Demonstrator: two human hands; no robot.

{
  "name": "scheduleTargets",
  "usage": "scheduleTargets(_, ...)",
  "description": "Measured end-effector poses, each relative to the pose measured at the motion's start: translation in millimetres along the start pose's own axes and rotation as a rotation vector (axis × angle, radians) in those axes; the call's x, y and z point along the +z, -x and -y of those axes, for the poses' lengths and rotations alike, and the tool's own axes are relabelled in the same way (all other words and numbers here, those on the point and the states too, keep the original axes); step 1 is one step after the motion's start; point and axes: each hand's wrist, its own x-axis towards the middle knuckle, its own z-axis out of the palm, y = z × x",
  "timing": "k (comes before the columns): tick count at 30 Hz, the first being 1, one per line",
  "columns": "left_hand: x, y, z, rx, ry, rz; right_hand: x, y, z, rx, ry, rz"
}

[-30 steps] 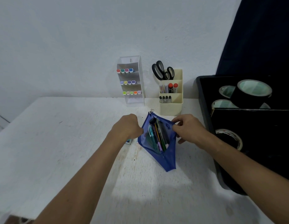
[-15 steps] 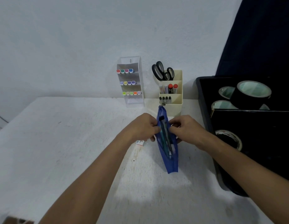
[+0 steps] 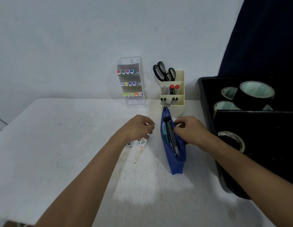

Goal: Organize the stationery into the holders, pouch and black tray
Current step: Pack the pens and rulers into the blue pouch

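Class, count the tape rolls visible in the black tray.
4: a big black roll on top at the back, two partly hidden beside it, one nearer; the tray may hide more.

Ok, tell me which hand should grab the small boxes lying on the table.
Left. The left hand hovers right above the small boxes, holding nothing I can see, while the right hand grips the blue pouch.

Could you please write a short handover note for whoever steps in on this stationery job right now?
Right hand pinches the open edge of the blue pouch, which holds pens.
Left hand hovers, fingers curled, over small boxes on the table; whether it holds anything is unclear.
Done: markers in the clear holder, scissors and pens in the cream holder, tape rolls in the black tray.
Left: stow the boxes, zip the pouch.
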Motion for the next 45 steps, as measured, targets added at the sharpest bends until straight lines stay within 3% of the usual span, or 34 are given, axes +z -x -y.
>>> scheduleTargets(4, -4, -1, 8, -0.035, -0.017, -0.095, 1, 1, 0, -0.01, -0.021, 0.028)
scheduleTargets(8, -1, -9, -6, 0.042, -0.016, -0.155, 4, 2, 2, -0.03, -0.011, 0.038)
scheduleTargets(13, -1, -35, -25, 0.083, -0.193, -0.255, 3, 5, 3, -0.058, 0.029, 0.063)
scheduleTargets(16, -2, -44, -34, 0.045, -0.12, -0.243, 1, 4, 2, -0.072, 0.035, 0.068)
scheduleTargets(21, -2, -46, -32, 0.057, -0.238, -0.213, 2, 4, 6, -0.082, 0.032, 0.099)
scheduleTargets(27, 5, -25, -30, 0.236, -0.03, -0.027, -5, -11, -6, -0.221, 0.082, -0.152)
scheduleTargets(32, 5, -12, -33, 0.346, 0.068, -0.002, -16, -13, -3, -0.371, 0.059, 0.07)
scheduleTargets(37, 6, -7, -33, 0.377, 0.019, -0.073, -14, -12, -4, -0.273, 0.117, 0.067)
scheduleTargets(42, 17, 11, -30, 0.545, -0.307, -0.211, -14, -13, -3, -0.215, 0.054, -0.083)
scheduleTargets(45, 23, 29, -20, 0.585, -0.362, -0.161, -18, -15, -4, -0.184, -0.022, -0.249)
